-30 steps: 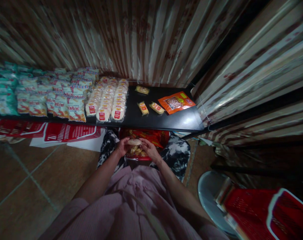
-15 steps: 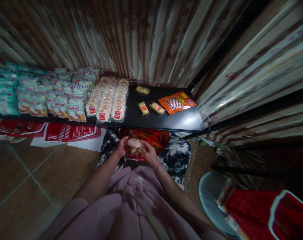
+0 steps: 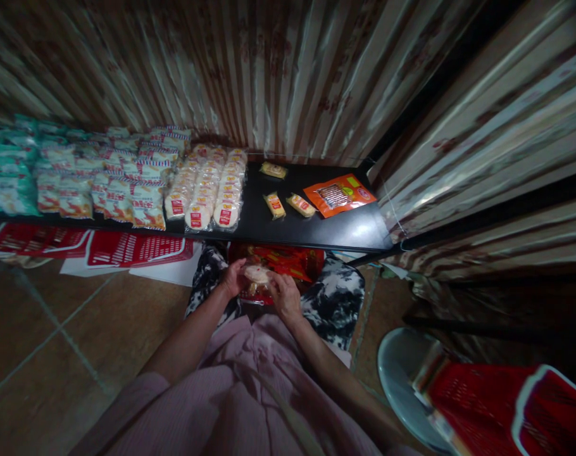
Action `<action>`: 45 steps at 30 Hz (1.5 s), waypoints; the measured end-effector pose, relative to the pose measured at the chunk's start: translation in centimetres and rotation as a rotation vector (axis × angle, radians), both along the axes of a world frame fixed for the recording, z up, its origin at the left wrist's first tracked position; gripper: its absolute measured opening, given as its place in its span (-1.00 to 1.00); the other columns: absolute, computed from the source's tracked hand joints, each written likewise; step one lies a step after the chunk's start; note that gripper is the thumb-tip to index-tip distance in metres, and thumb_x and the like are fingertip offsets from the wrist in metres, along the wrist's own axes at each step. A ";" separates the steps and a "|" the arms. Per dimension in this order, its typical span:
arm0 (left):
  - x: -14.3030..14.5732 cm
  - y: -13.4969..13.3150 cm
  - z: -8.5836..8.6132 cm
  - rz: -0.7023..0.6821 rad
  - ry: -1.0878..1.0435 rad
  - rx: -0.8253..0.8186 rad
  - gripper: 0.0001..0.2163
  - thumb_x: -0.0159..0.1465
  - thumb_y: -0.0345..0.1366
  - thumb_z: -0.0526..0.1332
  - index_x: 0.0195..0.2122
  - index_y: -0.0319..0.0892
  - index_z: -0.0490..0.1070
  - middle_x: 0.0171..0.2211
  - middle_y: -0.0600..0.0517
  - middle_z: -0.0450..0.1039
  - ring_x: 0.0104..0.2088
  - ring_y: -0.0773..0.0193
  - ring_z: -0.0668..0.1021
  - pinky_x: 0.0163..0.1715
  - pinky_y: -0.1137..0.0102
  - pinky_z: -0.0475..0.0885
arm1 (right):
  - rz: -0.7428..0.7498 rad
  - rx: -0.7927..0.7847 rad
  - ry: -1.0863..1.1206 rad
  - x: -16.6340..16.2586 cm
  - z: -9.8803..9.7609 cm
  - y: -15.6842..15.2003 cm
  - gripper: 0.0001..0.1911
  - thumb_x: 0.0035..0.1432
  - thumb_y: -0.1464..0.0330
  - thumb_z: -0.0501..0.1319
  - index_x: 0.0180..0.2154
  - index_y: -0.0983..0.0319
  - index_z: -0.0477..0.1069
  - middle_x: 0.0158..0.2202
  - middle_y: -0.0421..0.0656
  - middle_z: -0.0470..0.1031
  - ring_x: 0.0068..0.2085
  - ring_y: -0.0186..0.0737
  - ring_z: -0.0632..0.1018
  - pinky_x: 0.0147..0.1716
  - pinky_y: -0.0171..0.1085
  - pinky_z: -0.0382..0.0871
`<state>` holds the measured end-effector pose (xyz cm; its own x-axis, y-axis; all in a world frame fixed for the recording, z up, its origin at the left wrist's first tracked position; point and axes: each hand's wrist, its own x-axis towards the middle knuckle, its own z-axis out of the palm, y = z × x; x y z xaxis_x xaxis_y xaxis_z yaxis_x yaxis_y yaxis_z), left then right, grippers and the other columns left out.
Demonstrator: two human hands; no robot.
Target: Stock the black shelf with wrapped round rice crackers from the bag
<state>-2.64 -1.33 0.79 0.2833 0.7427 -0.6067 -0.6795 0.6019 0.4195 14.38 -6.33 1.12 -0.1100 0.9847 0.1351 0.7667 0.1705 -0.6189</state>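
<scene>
Between my hands is a round, pale rice cracker pack (image 3: 256, 273) in clear wrapping, held low over my lap. My left hand (image 3: 233, 277) grips its left edge, while the fingers of my right hand (image 3: 284, 294) close on its right side. Right below sits a red basket (image 3: 264, 302) between my knees, with red and golden packets (image 3: 288, 261) in it. On the black shelf (image 3: 326, 234) in front, rows of similar wrapped rice crackers (image 3: 205, 190) stand left of centre.
Several white snack bags (image 3: 117, 196) and teal bags (image 3: 12, 177) fill the shelf's left. Small yellow packets (image 3: 275, 206) and an orange packet (image 3: 339, 195) lie at its right. Red baskets (image 3: 136, 249) are under the shelf. Another red basket (image 3: 487, 405) rests on a grey stool (image 3: 397, 367).
My right hand has shifted slightly and its fingers have curled more over the cracker pack's right side. The left hand keeps its hold. The view has moved a little.
</scene>
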 end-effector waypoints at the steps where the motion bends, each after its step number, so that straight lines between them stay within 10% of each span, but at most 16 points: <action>1: 0.0 -0.1 0.1 -0.008 -0.001 0.005 -0.71 0.21 -0.27 0.06 -0.16 -0.33 0.42 -0.31 -0.16 0.53 -0.37 0.18 0.57 -0.41 0.36 0.46 | -0.009 0.010 -0.015 0.0 0.1 0.0 -0.71 0.16 0.34 0.07 -0.10 0.13 0.45 -0.38 -0.11 0.39 -0.26 -0.15 0.37 -0.20 -0.22 0.28; 10: 0.0 -0.1 0.2 0.068 0.030 -0.025 -0.84 0.20 -0.32 0.08 -0.36 -0.28 0.40 -0.50 -0.02 0.48 -0.47 0.26 0.54 -0.34 0.26 0.49 | -0.097 -0.027 0.255 -0.2 -0.7 -0.1 -0.71 0.15 0.23 0.09 -0.24 0.24 0.49 -0.13 -0.01 0.36 -0.15 -0.15 0.43 -0.19 -0.22 0.36; 22: 0.3 0.0 -0.7 0.024 0.138 0.038 -0.85 0.07 -0.58 0.12 -0.37 -0.28 0.40 -0.45 0.00 0.47 -0.46 0.31 0.53 -0.51 0.44 0.47 | -0.199 -0.144 0.425 -0.2 -0.6 -0.3 -0.68 0.08 0.19 0.11 -0.25 0.28 0.45 -0.31 -0.09 0.44 -0.31 -0.21 0.43 -0.23 -0.24 0.32; 45: 1.5 -0.8 -1.9 -0.223 0.306 0.181 -0.74 0.00 -0.27 0.33 -0.29 -0.24 0.42 -0.43 -0.02 0.47 -0.54 0.37 0.49 -0.67 0.56 0.28 | -0.337 -0.319 0.672 0.5 -0.9 0.1 -0.42 -0.04 -0.11 0.08 -0.23 0.21 0.46 -0.32 -0.10 0.55 -0.32 -0.09 0.56 -0.39 -0.24 0.44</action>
